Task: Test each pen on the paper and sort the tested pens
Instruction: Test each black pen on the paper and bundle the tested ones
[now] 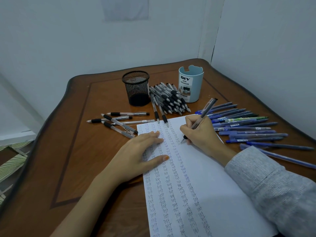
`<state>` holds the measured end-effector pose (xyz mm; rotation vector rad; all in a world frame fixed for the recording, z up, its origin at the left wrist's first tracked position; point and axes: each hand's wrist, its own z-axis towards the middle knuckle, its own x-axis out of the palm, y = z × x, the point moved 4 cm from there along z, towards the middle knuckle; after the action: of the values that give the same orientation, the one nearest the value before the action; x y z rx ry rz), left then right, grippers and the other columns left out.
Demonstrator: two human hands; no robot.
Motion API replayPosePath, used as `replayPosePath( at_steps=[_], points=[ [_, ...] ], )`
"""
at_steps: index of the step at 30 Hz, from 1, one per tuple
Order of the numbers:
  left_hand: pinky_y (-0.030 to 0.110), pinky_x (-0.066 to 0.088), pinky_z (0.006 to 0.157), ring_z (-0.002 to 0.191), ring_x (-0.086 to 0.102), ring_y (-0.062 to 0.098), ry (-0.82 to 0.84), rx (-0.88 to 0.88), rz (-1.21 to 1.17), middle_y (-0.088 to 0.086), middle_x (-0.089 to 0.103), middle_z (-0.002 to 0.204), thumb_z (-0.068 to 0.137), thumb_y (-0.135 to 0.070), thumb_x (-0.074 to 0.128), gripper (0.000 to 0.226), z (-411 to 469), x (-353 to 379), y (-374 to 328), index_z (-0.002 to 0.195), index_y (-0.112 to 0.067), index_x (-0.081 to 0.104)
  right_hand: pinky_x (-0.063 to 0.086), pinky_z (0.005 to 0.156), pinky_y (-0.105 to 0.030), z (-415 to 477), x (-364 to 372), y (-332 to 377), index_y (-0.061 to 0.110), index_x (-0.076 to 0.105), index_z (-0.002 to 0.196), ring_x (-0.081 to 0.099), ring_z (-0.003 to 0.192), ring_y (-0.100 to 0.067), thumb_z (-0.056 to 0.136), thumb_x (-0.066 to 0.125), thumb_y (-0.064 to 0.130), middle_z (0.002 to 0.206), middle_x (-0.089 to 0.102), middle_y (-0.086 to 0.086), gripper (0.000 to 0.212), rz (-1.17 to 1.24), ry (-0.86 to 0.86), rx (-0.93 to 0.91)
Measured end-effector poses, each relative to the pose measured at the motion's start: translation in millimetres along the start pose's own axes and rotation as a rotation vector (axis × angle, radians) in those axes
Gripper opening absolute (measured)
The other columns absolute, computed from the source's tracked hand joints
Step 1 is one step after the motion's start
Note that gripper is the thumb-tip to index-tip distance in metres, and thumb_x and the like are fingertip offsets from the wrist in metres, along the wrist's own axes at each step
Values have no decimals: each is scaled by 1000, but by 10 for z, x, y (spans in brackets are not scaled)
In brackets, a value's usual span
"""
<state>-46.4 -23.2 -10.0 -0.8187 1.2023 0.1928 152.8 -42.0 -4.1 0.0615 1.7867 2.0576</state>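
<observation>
Right hand (201,132) grips the grey-barrelled pen (201,119), tip down on the white sheet of paper (210,177), left hand (140,151) pressed open and flat, holding nothing — lift it and the sheet could skid, smearing the line.

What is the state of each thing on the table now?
paper: flat, columns of "test" written on it
right hand: holding a pen, tip on paper
left hand: flat, pressing paper
mesh cup: upright, looks empty
blue organizer: upright, contents hidden
black-grip pens: lying in a pile
blue pens: lying side by side
</observation>
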Motion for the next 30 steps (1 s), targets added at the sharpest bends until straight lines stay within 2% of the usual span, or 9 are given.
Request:
replayPosePath(
  at_steps=[5,7,9,13,18,22,26,30],
  points=[
    [18,23,109,134,28,-9,3,4,6,-20,36,148,79,-77,39,71,-1,4,2,136,-36,48,37,37,-16,8,20,-7,12,35,52,42,36,-11,84,54,-10,40,32,10,43,-47,0,8],
    [16,22,108,133,27,-11,-1,8,6,-20,36,148,79,-76,39,70,-2,4,5,136,-36,48,34,34,-16,17,3,-18,10,35,54,43,35,-12,86,54,-8,46,36,0,41,-10,-17,53],
    [19,25,110,134,29,-9,-2,11,8,-19,37,148,80,-76,40,70,-2,7,8,136,-36,49,25,30,-14,11,-20,-35,9,35,56,41,30,-12,89,54,-5,48,38,-8,40,116,-13,120],
    [15,21,108,133,27,-11,7,10,9,-20,36,148,79,-77,38,71,-4,2,1,136,-36,48,20,32,-13,5,8,-7,9,44,60,33,29,-11,96,55,15,57,60,-7,38,279,71,167],
    [21,25,111,135,28,-8,4,5,2,-20,36,148,79,-77,38,70,-6,4,3,136,-37,48,19,32,-15,9,8,16,16,45,92,25,31,-11,98,46,39,48,51,-7,24,301,107,185],
    [19,25,110,135,29,-8,-4,9,2,-19,36,148,80,-76,40,69,-7,8,10,135,-36,49,19,35,-16,-23,20,24,19,48,99,26,30,-13,89,31,62,52,55,-13,48,368,158,217],
    [24,27,113,136,28,-7,-3,7,0,-19,35,149,80,-77,40,70,-4,12,19,136,-36,49,20,34,-15,-23,-6,24,16,51,97,26,29,-14,96,16,58,49,55,-14,54,347,136,182],
    [25,27,113,136,27,-8,-5,8,3,-20,35,149,80,-77,40,70,0,16,22,136,-36,48,24,31,-18,-39,-29,25,13,52,104,33,28,-10,99,28,50,44,46,-9,45,244,45,136]
  ],
)
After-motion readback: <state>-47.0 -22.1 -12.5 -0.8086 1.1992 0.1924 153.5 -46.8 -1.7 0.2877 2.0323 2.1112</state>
